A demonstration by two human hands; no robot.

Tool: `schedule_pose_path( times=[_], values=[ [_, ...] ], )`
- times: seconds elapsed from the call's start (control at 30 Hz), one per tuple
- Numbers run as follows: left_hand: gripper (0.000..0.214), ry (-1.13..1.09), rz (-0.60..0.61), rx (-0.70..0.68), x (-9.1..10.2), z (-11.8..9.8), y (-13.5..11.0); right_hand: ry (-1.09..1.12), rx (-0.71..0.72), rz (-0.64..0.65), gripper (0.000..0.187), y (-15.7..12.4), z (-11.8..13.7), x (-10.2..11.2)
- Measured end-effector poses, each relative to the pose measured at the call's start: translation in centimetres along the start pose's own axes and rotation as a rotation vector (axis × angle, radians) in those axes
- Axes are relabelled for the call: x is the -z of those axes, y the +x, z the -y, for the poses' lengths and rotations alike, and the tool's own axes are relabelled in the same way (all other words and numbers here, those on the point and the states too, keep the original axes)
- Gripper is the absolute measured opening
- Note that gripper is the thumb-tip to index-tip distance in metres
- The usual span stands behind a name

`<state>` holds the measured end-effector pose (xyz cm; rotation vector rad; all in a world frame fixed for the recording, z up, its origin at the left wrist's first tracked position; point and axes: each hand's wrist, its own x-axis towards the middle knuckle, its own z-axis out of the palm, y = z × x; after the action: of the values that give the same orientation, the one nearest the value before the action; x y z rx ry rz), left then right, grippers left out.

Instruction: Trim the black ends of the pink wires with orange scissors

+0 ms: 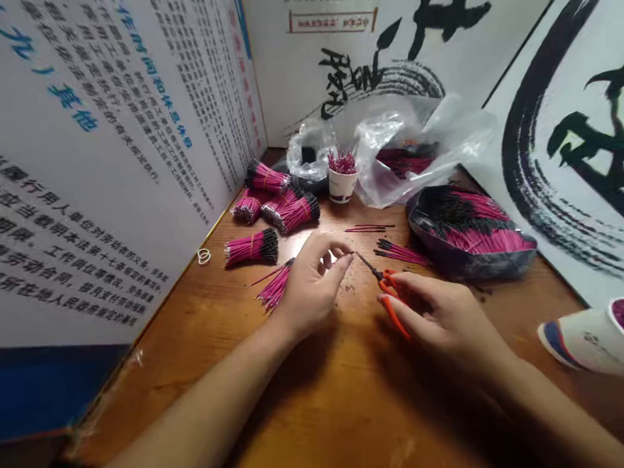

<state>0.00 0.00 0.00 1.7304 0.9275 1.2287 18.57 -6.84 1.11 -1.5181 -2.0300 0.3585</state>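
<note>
1. Pinched a thin piece, too small to make out, between left hand thumb and forefinger, at six o'clock from mid-view.
2. Gripped orange-handled scissors at four o'clock with the right hand, fingers curled at the handles, blade tips close to that piece.
3. Saw loose magenta wires beside the left hand, toward half past seven, and a banded bundle at nine.
4. Found more wires upright in a paper cup, toward half past one, with print too small to read.
5. Read "(九)其他" in blue on the left wall at ten o'clock, and "工作时间和休息休假" toward half past ten.
6. Noticed large black brush characters toward half past one.
</note>
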Motion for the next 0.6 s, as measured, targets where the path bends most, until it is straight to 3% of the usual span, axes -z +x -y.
schedule_pose_path(
  times=[0.4,0.6],
  values=[
    [0.004,0.001,0.002,-0.028,-0.13,0.26,0.13,0.051,-0.010,0.062,0.020,-0.10,0.20,0.36],
    [0.004,-0.045,0.037,0.021,-0.21,0.25,-0.03,0.014,-0.017,0.051,0.020,-0.16,0.11,0.60]
  ],
)
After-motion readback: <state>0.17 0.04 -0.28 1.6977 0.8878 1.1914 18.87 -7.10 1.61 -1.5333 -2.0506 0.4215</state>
